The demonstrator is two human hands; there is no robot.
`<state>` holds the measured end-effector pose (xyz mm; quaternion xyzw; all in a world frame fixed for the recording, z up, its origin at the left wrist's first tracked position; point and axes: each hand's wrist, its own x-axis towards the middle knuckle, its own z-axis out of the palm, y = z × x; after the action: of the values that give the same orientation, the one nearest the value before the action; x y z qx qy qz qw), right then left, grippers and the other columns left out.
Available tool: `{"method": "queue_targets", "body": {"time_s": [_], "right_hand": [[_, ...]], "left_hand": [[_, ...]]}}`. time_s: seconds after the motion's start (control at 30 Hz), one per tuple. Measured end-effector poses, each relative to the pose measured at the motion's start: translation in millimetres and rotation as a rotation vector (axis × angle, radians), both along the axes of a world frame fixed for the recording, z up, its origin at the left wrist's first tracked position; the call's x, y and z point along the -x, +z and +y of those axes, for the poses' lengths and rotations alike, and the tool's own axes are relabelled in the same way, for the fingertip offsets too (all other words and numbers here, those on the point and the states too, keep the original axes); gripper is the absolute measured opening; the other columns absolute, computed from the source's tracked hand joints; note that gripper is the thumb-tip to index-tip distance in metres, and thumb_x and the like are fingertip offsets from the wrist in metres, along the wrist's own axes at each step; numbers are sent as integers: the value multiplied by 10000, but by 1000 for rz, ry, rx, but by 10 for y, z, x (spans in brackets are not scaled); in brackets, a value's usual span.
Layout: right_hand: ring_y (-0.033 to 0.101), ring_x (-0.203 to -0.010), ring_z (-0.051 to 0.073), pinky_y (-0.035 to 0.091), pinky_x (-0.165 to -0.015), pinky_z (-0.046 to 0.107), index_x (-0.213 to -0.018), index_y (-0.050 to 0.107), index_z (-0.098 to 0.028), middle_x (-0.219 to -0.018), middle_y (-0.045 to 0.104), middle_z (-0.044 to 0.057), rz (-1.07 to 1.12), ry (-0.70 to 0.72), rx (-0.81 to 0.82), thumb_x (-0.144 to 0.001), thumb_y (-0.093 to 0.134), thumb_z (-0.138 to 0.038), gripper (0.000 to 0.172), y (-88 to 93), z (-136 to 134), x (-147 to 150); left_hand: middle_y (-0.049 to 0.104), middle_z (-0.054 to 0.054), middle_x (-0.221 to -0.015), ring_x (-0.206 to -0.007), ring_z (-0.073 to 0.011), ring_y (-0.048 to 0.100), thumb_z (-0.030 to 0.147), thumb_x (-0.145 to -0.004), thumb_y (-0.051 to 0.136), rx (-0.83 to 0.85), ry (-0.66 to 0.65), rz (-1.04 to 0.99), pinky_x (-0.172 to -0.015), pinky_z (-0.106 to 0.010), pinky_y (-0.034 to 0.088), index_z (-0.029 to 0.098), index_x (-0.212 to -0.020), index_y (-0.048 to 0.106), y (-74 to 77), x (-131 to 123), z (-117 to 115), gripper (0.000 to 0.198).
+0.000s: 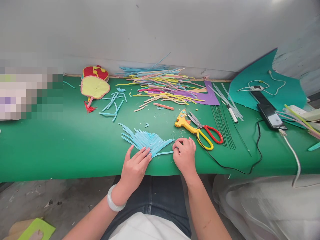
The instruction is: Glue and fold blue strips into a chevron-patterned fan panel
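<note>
Light blue pipe cleaners, set side by side in a fan-like piece (147, 138), lie on the green table in front of me. My left hand (136, 163) rests flat on the piece's near edge, fingers stretched out. To its right my right hand (184, 154) is closed, pinching the end of one blue pipe cleaner (163, 153) that runs out from the piece's lower tip. The fingertips of this hand are partly hidden. Just beyond it lie a yellow glue gun (185, 124) and scissors (200, 126) with red and yellow handles.
Behind lies a heap of coloured pipe cleaners (160, 78) over a purple sheet (212, 93). A yellow fan-shaped craft piece (93, 87) lies far left. Thin wires (222, 130), a marker (232, 113), a phone (271, 115) and a black cord (259, 140) are on the right.
</note>
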<state>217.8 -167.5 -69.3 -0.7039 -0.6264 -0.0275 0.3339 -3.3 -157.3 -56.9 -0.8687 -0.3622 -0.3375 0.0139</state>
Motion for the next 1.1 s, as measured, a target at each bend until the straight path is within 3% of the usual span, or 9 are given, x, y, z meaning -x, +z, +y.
{"method": "queue_targets", "body": {"time_s": [0.7, 0.8, 0.97, 1.1], "right_hand": [[509, -827, 176, 343, -1122, 495, -538, 491, -213, -793, 588, 10, -15, -6, -69, -729, 450, 25, 307, 38, -40, 29], [533, -850, 184, 342, -1128, 502, -625, 544, -222, -824, 599, 17, -2, -50, -84, -755, 434, 24, 300, 31, -40, 31], [573, -988, 217, 347, -1128, 528, -928, 671, -226, -1001, 644, 61, -20, -97, -132, -829, 431, -1, 344, 41, -38, 47], [570, -1101, 229, 317, -1154, 544, -1031, 725, -267, -1111, 648, 62, -57, 44, -147, -885, 523, -91, 306, 81, -51, 56]], "left_hand": [[770, -43, -1125, -1074, -239, 726, 88, -944, 604, -7, -4, 1, -1155, -528, 347, 197, -1061, 653, -11, 6, 2, 167], [771, -43, -1121, -1069, -239, 727, 86, -943, 605, -13, -3, 3, -1155, -531, 344, 194, -1058, 651, -12, 7, 3, 164], [771, -43, -1120, -1070, -240, 727, 90, -944, 607, -11, 1, 5, -1148, -533, 350, 194, -1056, 649, -19, 7, 2, 159], [769, -43, -1126, -1079, -240, 723, 92, -943, 614, -3, -2, 6, -1149, -535, 347, 188, -1065, 647, -26, 9, 4, 159]]}}
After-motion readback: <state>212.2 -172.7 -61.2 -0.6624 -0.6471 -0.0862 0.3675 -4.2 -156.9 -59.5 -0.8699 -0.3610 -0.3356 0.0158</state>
